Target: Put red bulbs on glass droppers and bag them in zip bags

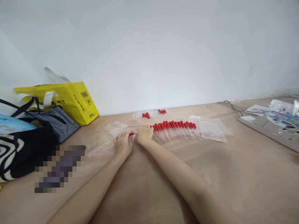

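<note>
From where I stood, the left hand [123,143] had its fingers narrowed on a red piece [131,134], best pinched lightly, red-topped sticks [175,130] lay at the right hand's [145,135] three o'clock, and I couldn't tell its grip.

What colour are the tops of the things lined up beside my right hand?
The tops are red, seen best in the head view.

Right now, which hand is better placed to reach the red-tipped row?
Your right hand, probably: it's beside the row of red-tipped items; your left hand is farther away, by plastic bags.
</note>
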Available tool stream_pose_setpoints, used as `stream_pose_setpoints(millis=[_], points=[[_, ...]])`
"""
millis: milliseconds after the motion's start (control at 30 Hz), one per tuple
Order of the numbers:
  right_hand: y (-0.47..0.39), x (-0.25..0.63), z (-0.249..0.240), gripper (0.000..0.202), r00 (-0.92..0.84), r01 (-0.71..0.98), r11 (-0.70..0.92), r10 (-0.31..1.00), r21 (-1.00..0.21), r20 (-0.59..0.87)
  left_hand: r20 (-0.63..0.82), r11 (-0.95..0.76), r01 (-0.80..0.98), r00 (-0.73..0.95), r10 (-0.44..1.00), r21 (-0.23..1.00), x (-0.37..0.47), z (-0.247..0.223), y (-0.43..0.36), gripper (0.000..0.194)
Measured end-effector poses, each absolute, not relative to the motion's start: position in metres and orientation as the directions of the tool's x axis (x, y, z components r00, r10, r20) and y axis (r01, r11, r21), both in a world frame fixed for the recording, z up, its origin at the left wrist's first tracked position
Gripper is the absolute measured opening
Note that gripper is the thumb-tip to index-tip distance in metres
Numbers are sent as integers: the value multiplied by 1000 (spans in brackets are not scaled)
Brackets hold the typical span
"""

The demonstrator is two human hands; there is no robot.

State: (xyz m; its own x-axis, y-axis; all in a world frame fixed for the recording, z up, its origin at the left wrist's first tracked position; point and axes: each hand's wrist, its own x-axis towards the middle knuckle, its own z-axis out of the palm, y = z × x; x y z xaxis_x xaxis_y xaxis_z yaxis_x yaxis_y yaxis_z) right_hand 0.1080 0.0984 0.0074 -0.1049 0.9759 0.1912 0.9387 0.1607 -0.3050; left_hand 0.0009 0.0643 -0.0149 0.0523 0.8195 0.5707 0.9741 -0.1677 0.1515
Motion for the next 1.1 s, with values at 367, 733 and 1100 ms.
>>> stream_pose_setpoints(millis=[367,733,1100], points=[[44,232,5,14,-359,790,509,837,-343,414,501,-454,880,331,799,142,22,-14,48,12],[23,258,-24,22,-447,702,647,726,-297,523,467,-596,777,458,757,204,47,-15,34,12],[24,256,-26,33,-488,689,669,713,-280,503,487,-595,768,435,757,239,47,-17,34,16]])
